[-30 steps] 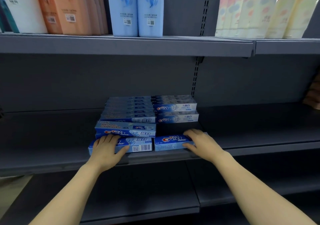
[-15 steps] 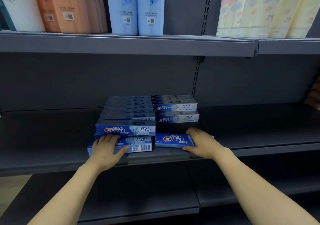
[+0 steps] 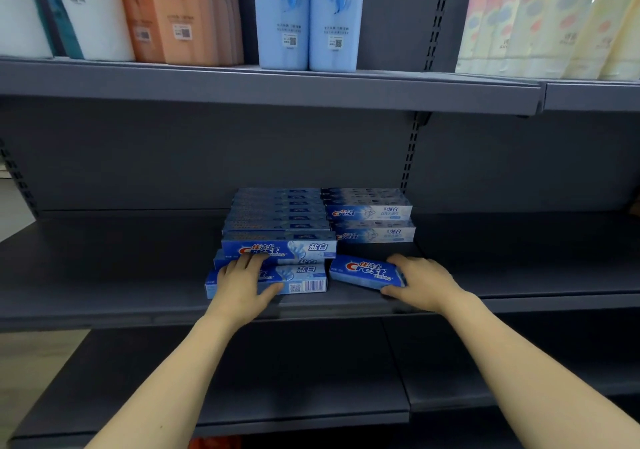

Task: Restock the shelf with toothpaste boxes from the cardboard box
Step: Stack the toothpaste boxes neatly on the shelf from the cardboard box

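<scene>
Two hands work at our dark grey middle shelf (image 3: 104, 275). Our left hand (image 3: 242, 286) lies with fingers straight over the front toothpaste boxes (image 3: 304, 280) of the left stack. Our right hand (image 3: 422, 284) curls round one tilted toothpaste box (image 3: 363, 270) at the shelf's front edge. Behind it sit paler boxes (image 3: 369, 211). Overhead, the upper shelf (image 3: 242, 85) carries blue bottles (image 3: 308, 16) against the grey back panel (image 3: 173, 154).

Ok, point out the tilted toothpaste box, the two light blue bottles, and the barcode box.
tilted toothpaste box (image 3: 365, 270), head view, Crest logo face
light blue bottles (image 3: 308, 16), head view, where the pair meet
barcode box (image 3: 308, 284), head view, front face by barcode
</scene>
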